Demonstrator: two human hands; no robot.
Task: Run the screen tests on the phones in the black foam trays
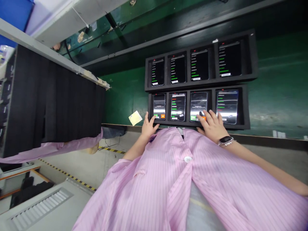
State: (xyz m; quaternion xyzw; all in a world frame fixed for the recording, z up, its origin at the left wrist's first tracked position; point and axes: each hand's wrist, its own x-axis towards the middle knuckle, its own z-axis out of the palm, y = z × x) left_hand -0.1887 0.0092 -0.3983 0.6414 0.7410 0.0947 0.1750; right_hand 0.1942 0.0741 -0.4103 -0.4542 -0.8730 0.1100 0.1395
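Observation:
Two black foam trays lie one behind the other on a green bench, each with several smartphones in its slots. My left hand [148, 126] rests at the near left corner of the front tray [245, 110], fingers apart, a fingertip at the lower edge of the leftmost phone [159, 102]. My right hand [213, 124], fingers spread, reaches over the third phone [198, 101], its index fingertip near an orange button on the lit screen. Between them sits a phone with coloured text lines [178, 106]. The rightmost phone [227, 104] is partly behind my right fingers.
The rear tray [252, 54] holds phones with green and white text. A yellow paper note [135, 118] lies left of my left hand. Stacked black trays [60, 96] stand at the left, by a pink sleeve [60, 149]. A metal rail [168, 40] runs behind.

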